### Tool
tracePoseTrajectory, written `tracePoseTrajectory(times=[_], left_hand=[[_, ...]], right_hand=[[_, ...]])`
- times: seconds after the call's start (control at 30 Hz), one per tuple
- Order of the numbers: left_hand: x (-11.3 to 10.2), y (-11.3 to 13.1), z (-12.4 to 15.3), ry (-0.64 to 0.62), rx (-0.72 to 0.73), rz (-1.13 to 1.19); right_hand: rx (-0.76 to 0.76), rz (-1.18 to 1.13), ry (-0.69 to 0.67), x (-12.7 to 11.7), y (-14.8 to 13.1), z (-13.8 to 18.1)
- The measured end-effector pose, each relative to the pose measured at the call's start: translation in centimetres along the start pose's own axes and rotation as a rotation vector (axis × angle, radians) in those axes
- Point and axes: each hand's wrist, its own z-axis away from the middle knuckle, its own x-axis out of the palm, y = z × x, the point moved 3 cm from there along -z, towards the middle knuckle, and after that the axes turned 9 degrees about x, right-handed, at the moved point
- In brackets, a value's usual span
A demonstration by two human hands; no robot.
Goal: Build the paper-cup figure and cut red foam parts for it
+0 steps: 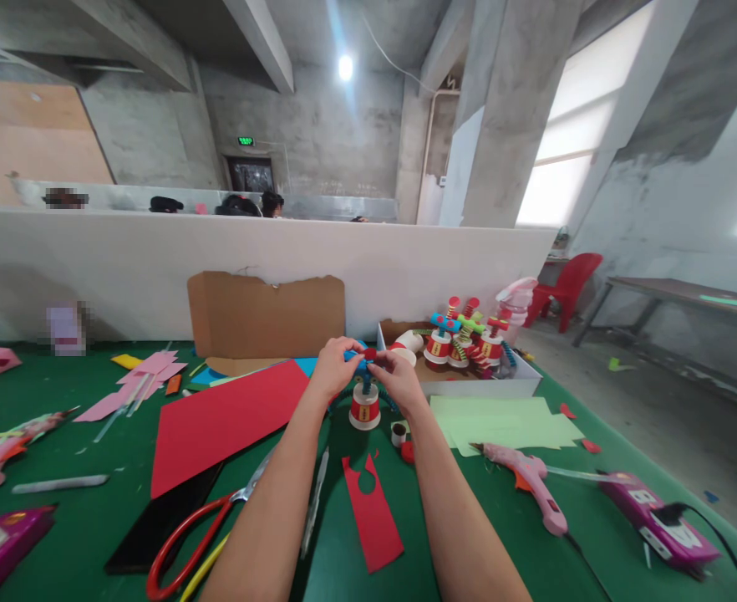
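Note:
Both my hands meet over a small paper-cup figure [364,409] with a red band, standing on the green table [93,518]. My left hand [335,365] is closed on the blue tube [351,355] lying across the figure's top. My right hand [394,376] pinches a small red paper piece [370,354] against the tube's end. A dark coiled wire curves out from under the cup on both sides.
Near me lie red-handled scissors [196,535], a red paper strip [372,510], a large red sheet [224,422], a pink glue gun [531,485] and light green sheets [506,420]. A white tray [500,386] holds similar cup figures [462,341]. Cardboard [265,313] leans on the white partition.

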Motion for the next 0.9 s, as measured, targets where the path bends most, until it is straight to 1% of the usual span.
tracePoseTrajectory(times=[0.13,0.53,0.9], left_hand=[[-0.15,-0.18,0.03,-0.006,-0.017,-0.001],[-0.79,0.42,-0.02,-0.054,0.041,-0.003],[-0.73,0.36,0.01,-0.056,0.056,-0.01]], right_hand=[[0.009,-0.029,0.005,0.02,0.18,-0.06],[0.003,0.018,0.033,-0.11,-0.02,0.01],[-0.002,0.032,0.032,-0.16,0.05,-0.02]])
